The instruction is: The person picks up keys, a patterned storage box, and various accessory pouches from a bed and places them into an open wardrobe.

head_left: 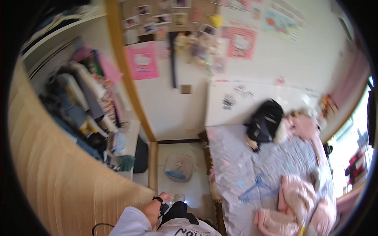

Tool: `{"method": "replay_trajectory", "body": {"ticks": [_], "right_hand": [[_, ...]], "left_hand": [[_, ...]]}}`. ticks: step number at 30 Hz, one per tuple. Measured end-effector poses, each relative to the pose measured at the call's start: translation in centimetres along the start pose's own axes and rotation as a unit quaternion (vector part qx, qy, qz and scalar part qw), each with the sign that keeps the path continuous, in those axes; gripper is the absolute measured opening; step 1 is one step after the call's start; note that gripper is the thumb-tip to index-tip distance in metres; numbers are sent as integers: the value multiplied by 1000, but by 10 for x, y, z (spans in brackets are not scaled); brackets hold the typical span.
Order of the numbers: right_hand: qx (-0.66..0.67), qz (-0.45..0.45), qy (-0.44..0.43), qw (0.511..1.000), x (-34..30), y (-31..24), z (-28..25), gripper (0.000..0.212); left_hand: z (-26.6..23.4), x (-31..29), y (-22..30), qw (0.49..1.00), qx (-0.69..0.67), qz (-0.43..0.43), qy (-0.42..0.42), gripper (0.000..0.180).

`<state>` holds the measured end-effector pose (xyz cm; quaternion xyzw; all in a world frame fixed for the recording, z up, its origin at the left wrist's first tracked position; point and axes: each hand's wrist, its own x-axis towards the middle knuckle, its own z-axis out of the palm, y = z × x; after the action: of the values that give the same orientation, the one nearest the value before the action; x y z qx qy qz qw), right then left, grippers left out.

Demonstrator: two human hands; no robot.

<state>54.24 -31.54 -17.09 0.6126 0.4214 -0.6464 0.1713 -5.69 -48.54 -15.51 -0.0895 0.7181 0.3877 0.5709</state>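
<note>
My left hand (165, 196), with a dark band at the wrist, is low in the middle of the view. It is beside the edge of the pale wooden wardrobe door (78, 181). Its fingers are small and blurred, so I cannot make out their pose or whether they touch the door. My right hand is out of view. Clothes (84, 94) hang packed on a rail in the wardrobe at the left. On the floor ahead stands a clear plastic bin (190, 169) with blue items inside. Blue hangers (258, 192) lie on the bed by a pink knitted garment (299, 196).
The bed (232, 157), under a grey sheet, fills the right side. A black backpack (267, 122) and pink plush toys (305, 126) lean at its headboard (230, 100). A narrow tiled floor (199, 153) runs between wardrobe and bed. A bright window (354, 145) is far right.
</note>
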Motion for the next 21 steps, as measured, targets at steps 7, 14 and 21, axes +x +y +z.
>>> {"method": "replay_trajectory", "body": {"ticks": [7, 14, 21], "right_hand": [[177, -65, 77, 979, -26, -27, 7, 18], [171, -140, 272, 937, -64, -5, 19, 23], [348, -50, 202, 914, -87, 58, 64, 20]], "left_hand": [[21, -12, 53, 996, -10, 67, -66, 21], [85, -26, 105, 986, 45, 72, -145, 20], [114, -16, 106, 979, 141, 37, -139, 20]]}}
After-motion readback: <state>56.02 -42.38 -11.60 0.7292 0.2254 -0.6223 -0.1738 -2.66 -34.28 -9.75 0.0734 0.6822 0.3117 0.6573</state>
